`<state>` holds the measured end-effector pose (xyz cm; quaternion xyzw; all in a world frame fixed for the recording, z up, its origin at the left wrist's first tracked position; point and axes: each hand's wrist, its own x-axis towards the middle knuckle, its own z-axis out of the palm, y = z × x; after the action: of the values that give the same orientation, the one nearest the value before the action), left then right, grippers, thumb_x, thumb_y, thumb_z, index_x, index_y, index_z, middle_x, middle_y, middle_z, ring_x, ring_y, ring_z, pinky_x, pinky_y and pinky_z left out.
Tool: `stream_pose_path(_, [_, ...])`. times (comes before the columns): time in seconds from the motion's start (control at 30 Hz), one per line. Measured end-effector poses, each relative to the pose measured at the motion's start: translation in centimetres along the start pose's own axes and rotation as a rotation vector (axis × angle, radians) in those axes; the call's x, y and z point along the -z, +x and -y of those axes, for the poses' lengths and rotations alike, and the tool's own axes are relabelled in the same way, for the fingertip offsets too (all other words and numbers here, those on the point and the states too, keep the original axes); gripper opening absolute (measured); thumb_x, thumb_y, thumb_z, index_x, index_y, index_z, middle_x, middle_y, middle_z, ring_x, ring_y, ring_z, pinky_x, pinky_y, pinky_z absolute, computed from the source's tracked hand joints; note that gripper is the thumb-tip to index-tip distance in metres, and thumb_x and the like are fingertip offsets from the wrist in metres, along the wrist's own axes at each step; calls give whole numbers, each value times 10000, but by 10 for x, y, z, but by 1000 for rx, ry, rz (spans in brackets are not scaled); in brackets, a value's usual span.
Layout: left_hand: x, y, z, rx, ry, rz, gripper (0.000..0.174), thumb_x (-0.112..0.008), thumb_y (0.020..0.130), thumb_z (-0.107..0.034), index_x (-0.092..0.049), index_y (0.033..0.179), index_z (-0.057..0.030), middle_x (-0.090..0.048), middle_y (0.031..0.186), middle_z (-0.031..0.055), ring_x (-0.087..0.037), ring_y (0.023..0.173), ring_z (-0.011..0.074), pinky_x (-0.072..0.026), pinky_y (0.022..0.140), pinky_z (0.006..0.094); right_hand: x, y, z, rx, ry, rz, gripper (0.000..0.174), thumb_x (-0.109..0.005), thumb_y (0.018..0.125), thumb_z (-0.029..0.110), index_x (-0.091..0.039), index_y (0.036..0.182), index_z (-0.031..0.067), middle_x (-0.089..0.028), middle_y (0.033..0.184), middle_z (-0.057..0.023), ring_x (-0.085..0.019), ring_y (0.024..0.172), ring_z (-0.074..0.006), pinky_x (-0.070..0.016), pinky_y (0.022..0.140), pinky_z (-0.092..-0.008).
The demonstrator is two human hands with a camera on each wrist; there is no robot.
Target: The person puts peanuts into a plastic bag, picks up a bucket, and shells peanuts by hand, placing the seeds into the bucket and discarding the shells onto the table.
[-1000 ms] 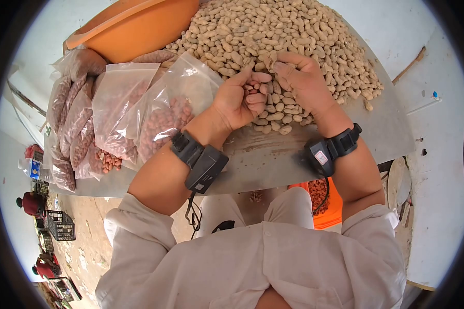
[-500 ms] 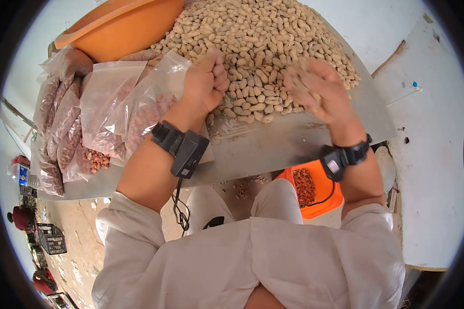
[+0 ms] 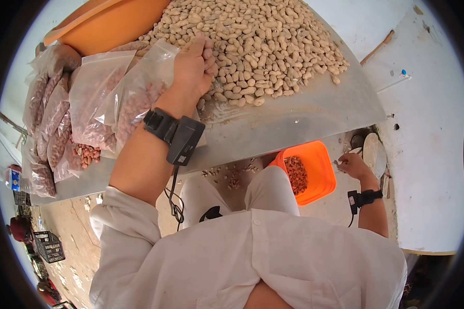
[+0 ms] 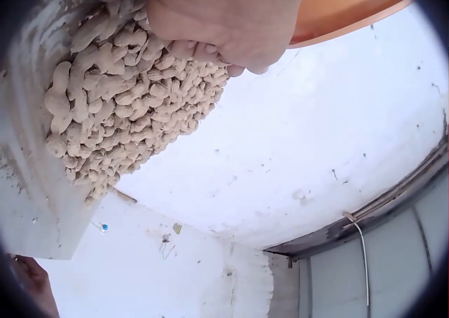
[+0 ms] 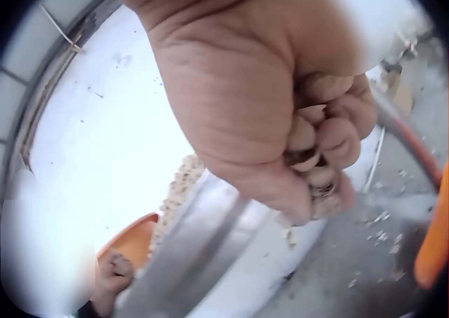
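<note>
My left hand (image 3: pixel 193 69) stays above the left edge of the unshelled peanut pile (image 3: pixel 268 46), its fingers curled in; the palm is hidden. The left wrist view has that hand (image 4: pixel 217 23) over the peanuts (image 4: pixel 133 100). Low beyond the table edge, right of the orange bucket (image 3: pixel 325 180), is my right hand (image 3: pixel 355 166). Close up in the right wrist view, the right hand (image 5: pixel 238 93) curls its fingers round pale broken peanut shells (image 5: pixel 302 136).
Clear bags of reddish kernels (image 3: pixel 100 98) lie on the left of the metal table (image 3: pixel 273 123), below a large orange basin (image 3: pixel 108 26). Reddish bits (image 3: pixel 296 175) lie in the bucket. Scattered shells (image 3: pixel 234 183) and black crates (image 3: pixel 49 246) are on the floor.
My right hand has left the pile and moved down and right past the table edge. My left hand has separated from it, moved left and closed over the kernels seen in its palm earlier.
</note>
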<state>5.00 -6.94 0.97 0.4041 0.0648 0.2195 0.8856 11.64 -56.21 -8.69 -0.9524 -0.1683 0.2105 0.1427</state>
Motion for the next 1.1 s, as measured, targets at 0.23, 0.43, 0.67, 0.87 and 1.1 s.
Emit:
stream_pose_path(0.23, [0, 0, 1, 43, -32, 2, 260, -510, 929, -286, -515, 816, -53, -446, 638, -9, -328, 488, 79, -290, 452, 212, 28, -7, 18, 59, -123, 6, 224, -650, 752, 147, -633, 882, -35, -633, 721, -112, -608, 671, -180, -466, 618, -283])
stream_pose_path(0.43, [3, 4, 2, 190, -166, 21, 253, -503, 932, -273, -527, 833, -42, -474, 679, 9, -345, 483, 69, -283, 430, 195, 86, -26, 175, 499, 392, -35, 147, -605, 799, 60, -596, 906, -41, -589, 752, -68, -545, 682, -127, -446, 625, -252])
stream_pose_path(0.67, [8, 3, -6, 217, -211, 44, 251, -468, 942, -256, -534, 834, -40, -478, 682, 15, -346, 487, 76, -281, 428, 200, 82, 78, 231, 942, -317, -396, 403, -620, 698, 33, -535, 1091, -3, -587, 961, -144, -555, 801, -283, -457, 712, -336])
stream_pose_path(0.87, [5, 3, -4, 179, -172, -5, 244, -450, 951, -249, -521, 831, -48, -462, 666, 6, -329, 486, 73, -273, 432, 203, 73, 86, 286, 717, -237, -85, 427, -608, 684, 15, -541, 1105, -4, -580, 917, -151, -560, 832, -301, -451, 745, -350])
stream_pose_path(1.1, [12, 6, -1, 163, -201, 14, 192, -497, 916, -204, -542, 809, -51, -482, 652, 10, -355, 485, 83, -287, 430, 212, 63, 96, 296, 833, -144, -87, 385, -583, 680, -35, -567, 1063, -4, -582, 878, -152, -562, 788, -274, -453, 713, -338])
